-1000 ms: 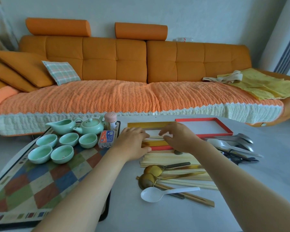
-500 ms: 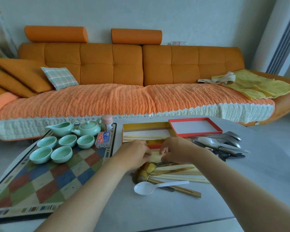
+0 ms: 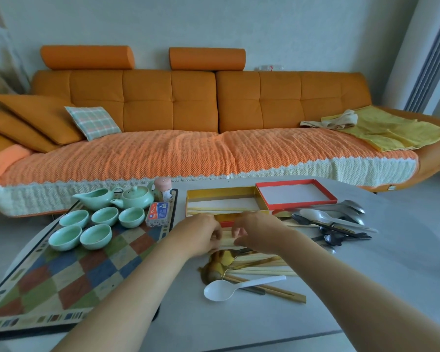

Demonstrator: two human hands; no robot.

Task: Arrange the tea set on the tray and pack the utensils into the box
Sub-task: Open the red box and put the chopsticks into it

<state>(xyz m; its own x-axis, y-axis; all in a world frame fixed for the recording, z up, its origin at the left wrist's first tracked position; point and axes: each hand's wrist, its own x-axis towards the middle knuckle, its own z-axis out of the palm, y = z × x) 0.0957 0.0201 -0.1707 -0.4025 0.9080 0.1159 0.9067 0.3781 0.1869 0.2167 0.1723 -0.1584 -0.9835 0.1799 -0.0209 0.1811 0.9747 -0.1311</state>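
Note:
A pale green teapot (image 3: 137,197), a matching pitcher (image 3: 94,198) and several small cups (image 3: 104,215) stand at the far end of the chequered tray (image 3: 61,275). The yellow box (image 3: 222,198) lies open behind my hands with a few chopsticks inside; its red lid (image 3: 295,194) rests to the right. My left hand (image 3: 198,235) and right hand (image 3: 257,232) meet over a bundle of pale wooden chopsticks (image 3: 228,237), fingers pinched on it. Gold spoons (image 3: 217,262), more chopsticks and a white plastic spoon (image 3: 221,289) lie just below.
Silver and dark spoons with another white spoon (image 3: 335,219) are piled right of the box. A pink bottle (image 3: 163,190) and a small blue packet (image 3: 158,213) sit on the tray's far corner. An orange sofa (image 3: 188,123) runs behind the table.
Both hands have drawn back from the box toward me and come down together onto the chopstick pile. A few chopsticks now lie in the box.

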